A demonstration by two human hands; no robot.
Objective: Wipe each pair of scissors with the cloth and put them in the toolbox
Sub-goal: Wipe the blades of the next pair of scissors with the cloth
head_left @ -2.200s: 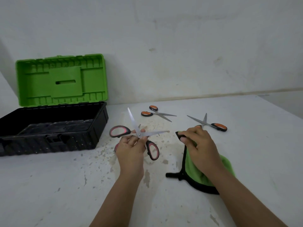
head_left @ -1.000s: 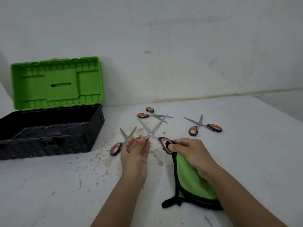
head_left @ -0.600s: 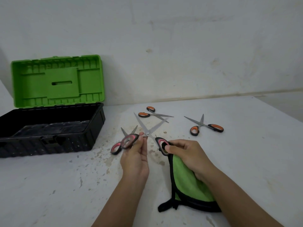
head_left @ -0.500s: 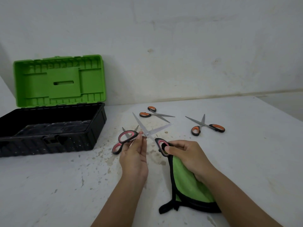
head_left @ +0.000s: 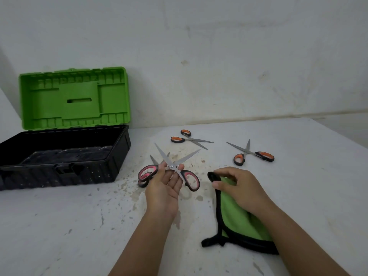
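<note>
Holding pink scissors spread, left hand fingertips | right hand pinching cloth

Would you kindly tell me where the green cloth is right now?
In the head view, the black-edged green cloth lies on the white table at lower right, pinched by the right hand.

A single head-worn wide-angle view looks forward and down across a white table toward a pale wall, which bows at the frame edges. Both forearms enter from the bottom edge, near the lens. An open toolbox sits far left by the wall. No second view shares the scene
</note>
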